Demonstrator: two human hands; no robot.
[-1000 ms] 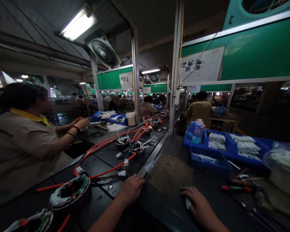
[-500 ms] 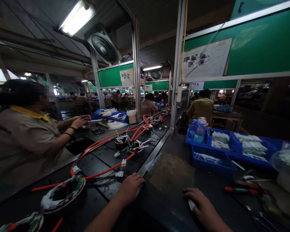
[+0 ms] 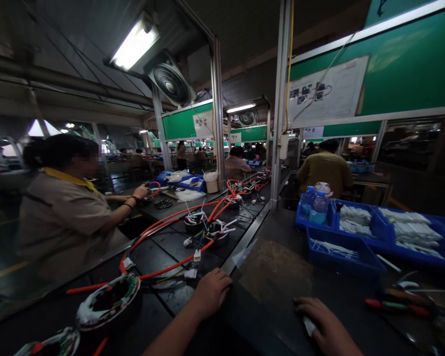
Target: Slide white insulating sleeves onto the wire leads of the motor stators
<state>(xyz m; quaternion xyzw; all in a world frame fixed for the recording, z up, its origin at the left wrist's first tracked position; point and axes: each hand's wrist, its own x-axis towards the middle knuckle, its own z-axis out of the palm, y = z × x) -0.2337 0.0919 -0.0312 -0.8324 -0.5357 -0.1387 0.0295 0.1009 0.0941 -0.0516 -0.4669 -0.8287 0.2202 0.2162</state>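
Note:
My left hand (image 3: pixel 213 291) rests at the metal rail along the dark line, fingers lying loosely over it and nothing visible in them. Stretched fingers of my right hand (image 3: pixel 321 319) lie on the dark worktop. At its thumb is a small white patch (image 3: pixel 309 326); whether this is a wrapping or a loose piece I cannot tell. Left of my left hand are a white connector (image 3: pixel 190 273) and a ring-shaped motor stator (image 3: pixel 109 301) with orange sleeving (image 3: pixel 166 271). A brown sheet (image 3: pixel 272 272) lies between and beyond my hands.
Blue bins (image 3: pixel 356 254) with white sleeves and bottles (image 3: pixel 319 207) stand at right. Red-handled tools (image 3: pixel 396 304) lie nearer. Several wired stators (image 3: pixel 218 232) sit along the line. A co-worker (image 3: pixel 66 202) at left holds an orange-cabled part. An upright post (image 3: pixel 281 99) rises ahead.
The view has swung slightly left, so everything sits further right in the picture. Both my hands stay where they were. The co-worker's hands are a little further out, holding the orange-cabled part.

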